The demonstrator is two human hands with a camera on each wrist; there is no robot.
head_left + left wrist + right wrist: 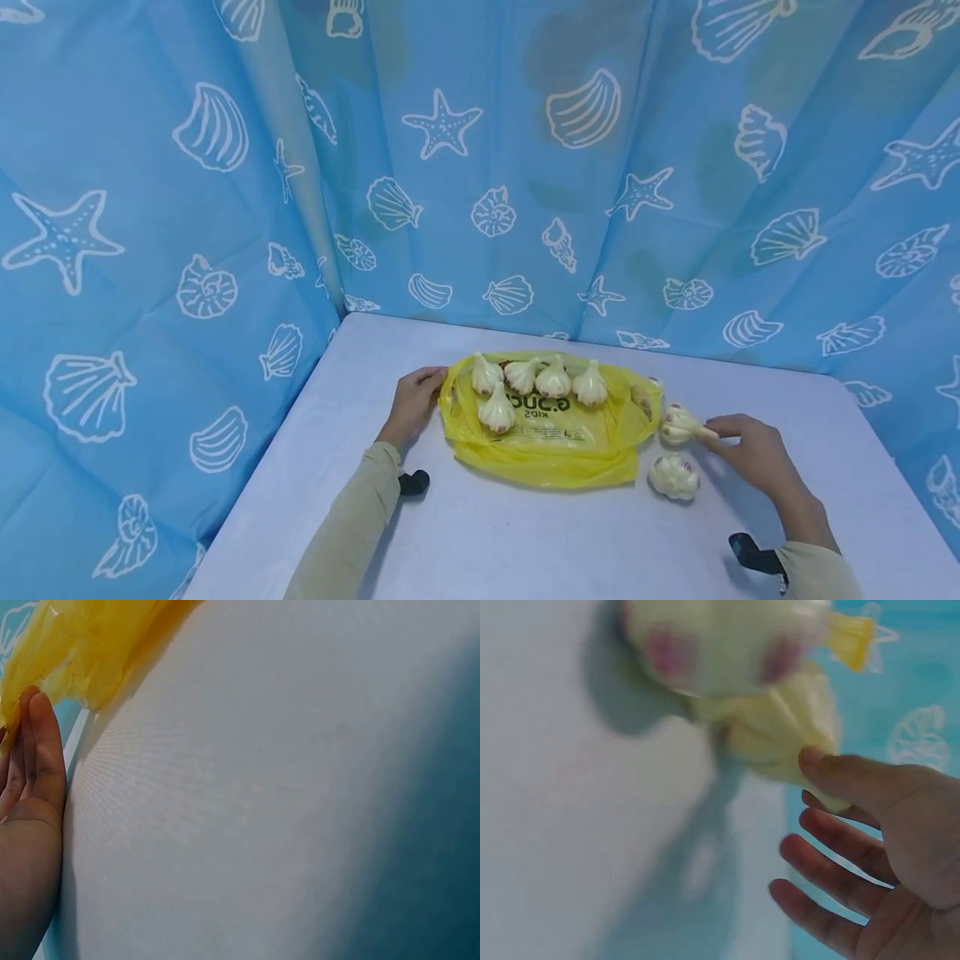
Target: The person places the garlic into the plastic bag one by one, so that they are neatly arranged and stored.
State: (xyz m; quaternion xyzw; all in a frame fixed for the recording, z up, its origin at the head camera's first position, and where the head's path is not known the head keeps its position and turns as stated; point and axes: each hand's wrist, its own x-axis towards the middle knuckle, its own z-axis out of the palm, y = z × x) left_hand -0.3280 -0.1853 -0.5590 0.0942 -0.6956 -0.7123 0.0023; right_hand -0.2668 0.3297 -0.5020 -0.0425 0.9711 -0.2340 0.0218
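Note:
A yellow plastic bag (555, 467) with dark lettering lies flat, several garlic bulbs (553, 379) resting on it and other contents partly hidden at its right end. My left hand (412, 404) holds the bag's left edge; in the left wrist view the fingers (46, 739) meet the yellow plastic. With thumb and index finger, my right hand (753, 450) pinches the stem of a garlic bulb (678, 425) just right of the bag. That bulb looms large and blurred in the right wrist view, the other fingers (832, 877) spread apart. Another garlic bulb (673, 477) sits on the table below it.
The white table (525, 542) runs back to a blue curtain (465, 167) with white shell and starfish prints, which stands along the rear and left sides. Black wrist-mounted devices (753, 554) sit at both forearms.

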